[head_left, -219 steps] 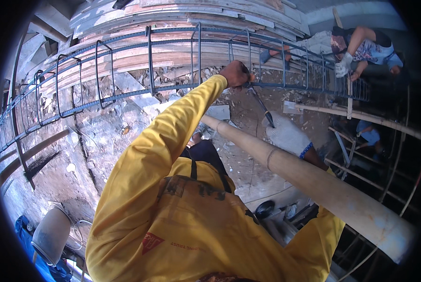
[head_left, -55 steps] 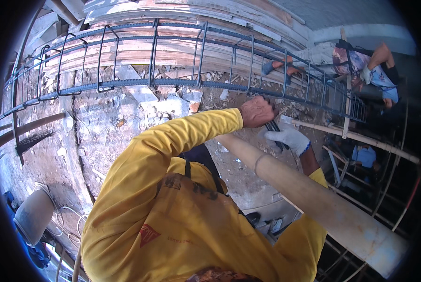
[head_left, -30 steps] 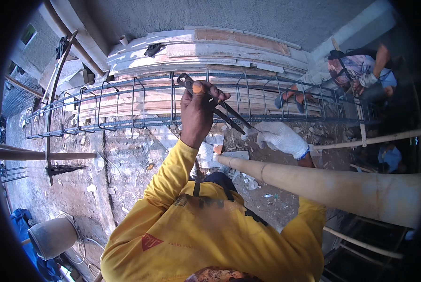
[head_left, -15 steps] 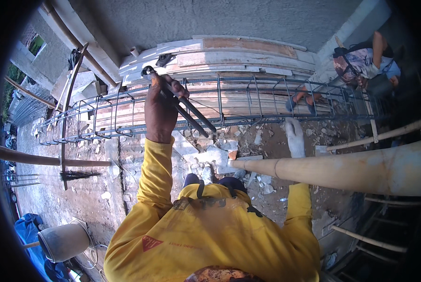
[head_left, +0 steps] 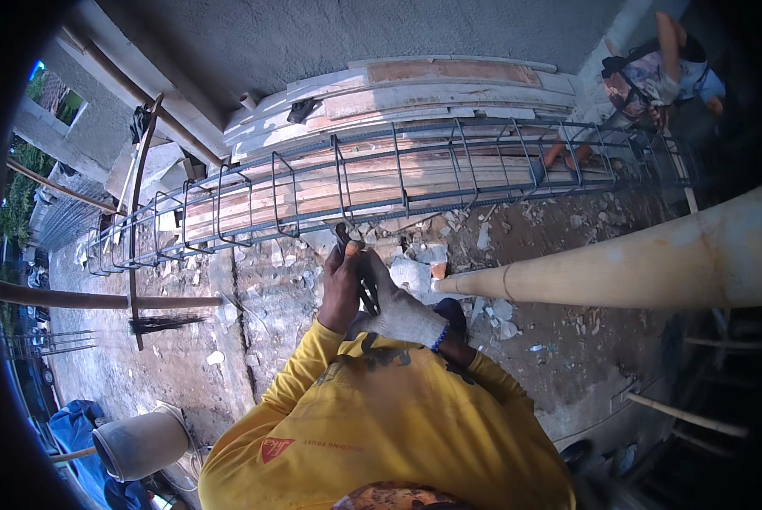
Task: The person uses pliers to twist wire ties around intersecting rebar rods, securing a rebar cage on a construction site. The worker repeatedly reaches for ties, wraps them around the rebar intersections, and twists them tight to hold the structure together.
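My bare left hand [head_left: 340,285] is closed round a pair of dark pincers [head_left: 368,296], in front of my chest. Their jaws point up toward the rebar cage [head_left: 266,200], just short of its near bar. Against them from the right comes my right hand [head_left: 402,314], in a whitish glove with darker fingers, closed about the handles; its grip is partly hidden. The cage, long steel bars joined by square stirrups, runs across the view beyond both hands.
Long boards [head_left: 449,85] lie stacked behind the cage by a grey wall. A thick bamboo pole [head_left: 636,259] juts in from the right. Broken rubble [head_left: 500,319] covers the ground. Another person [head_left: 653,85] is at the cage's far right end. A bucket [head_left: 147,442] lies lower left.
My left hand has come down from over the cage toward my chest with the pincers. My right hand has moved left from beside the bamboo pole to meet them.
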Motion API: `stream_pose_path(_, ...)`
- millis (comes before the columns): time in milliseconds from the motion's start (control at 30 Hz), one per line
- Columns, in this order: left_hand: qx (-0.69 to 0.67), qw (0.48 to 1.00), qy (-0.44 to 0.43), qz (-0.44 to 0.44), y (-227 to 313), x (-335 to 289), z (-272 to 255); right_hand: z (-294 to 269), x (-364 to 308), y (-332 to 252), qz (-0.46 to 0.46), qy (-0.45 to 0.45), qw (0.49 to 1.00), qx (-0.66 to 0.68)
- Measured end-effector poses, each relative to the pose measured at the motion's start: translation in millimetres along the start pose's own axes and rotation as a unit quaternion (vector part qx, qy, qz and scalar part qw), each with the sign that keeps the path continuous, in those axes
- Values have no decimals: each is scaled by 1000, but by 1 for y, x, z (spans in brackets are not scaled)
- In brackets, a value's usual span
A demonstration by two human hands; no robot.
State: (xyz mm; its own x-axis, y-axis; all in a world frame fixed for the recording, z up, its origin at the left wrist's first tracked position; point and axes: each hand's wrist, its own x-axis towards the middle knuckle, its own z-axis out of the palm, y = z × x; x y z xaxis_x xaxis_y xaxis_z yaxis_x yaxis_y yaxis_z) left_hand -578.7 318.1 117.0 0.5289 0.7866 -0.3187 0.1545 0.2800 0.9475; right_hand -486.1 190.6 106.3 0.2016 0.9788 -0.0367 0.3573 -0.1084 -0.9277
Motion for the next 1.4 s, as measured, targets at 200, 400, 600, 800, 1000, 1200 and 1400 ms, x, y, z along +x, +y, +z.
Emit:
stream_pose_path(200,19,980,33,194,-10,-34,-1,11,2,5,-9,11,998,62)
stream_pose_path(400,2,966,124,226,-22,-76,36,14,-51,1,-14,111,989,95)
stream_pose_path(600,203,883,128,403,-48,-130,71,5,-117,19,-85,261,959,-76)
stream_pose_path(800,205,896,71,387,-60,-180,86,18,-159,54,28,277,959,50)
stream_pose_path(1000,149,955,129,222,-75,-179,64,35,-191,137,200,155,953,165)
stream_pose_path(1200,250,916,189,252,-94,-53,15,31,-173,156,288,136,918,236)
stream_pose_path(1400,255,893,85,360,-61,103,16,-9,-58,108,158,127,963,179)
